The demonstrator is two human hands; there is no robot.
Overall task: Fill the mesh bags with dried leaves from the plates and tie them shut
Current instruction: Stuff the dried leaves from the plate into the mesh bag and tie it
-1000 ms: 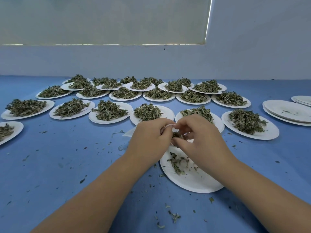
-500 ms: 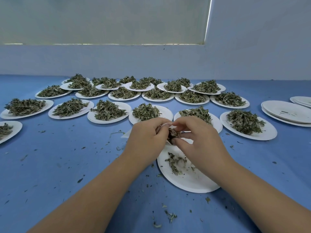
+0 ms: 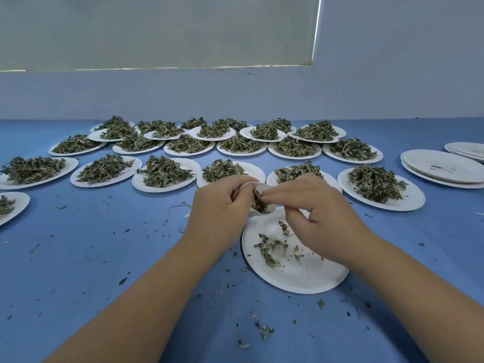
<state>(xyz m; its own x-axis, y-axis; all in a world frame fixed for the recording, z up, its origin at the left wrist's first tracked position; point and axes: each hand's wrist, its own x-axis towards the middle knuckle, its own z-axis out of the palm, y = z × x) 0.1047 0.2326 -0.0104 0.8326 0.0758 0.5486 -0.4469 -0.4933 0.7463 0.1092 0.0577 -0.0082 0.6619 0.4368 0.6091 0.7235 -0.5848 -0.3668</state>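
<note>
head view: across the far half of the blue table we see three loose rows of heaped plates, white paper ones, each carrying a mound of dried leaves. some of the furthest overlap at their rims. two of them lie just behind the hands and are partly covered by the knuckles. off to the right sits a stack of empty plates, and a second stack beyond it is cut off by the frame edge. at the left edge another leaf plate is only half in view. leaf crumbs are strewn over the table near us. behind everything runs a pale wall with a drawn blind.

the mesh bag is held up between both hands, just above the far rim of the near plate, which carries only a few leaves. our left hand has its fingers curled round the bag. our right hand pinches it at the mouth with thumb and forefinger, its other fingers bent loosely under.

most of the bag is hidden inside the left fist. we make out only a white fold and a dark wad of leaves, and we cannot tell whether any drawstring is there.
</note>
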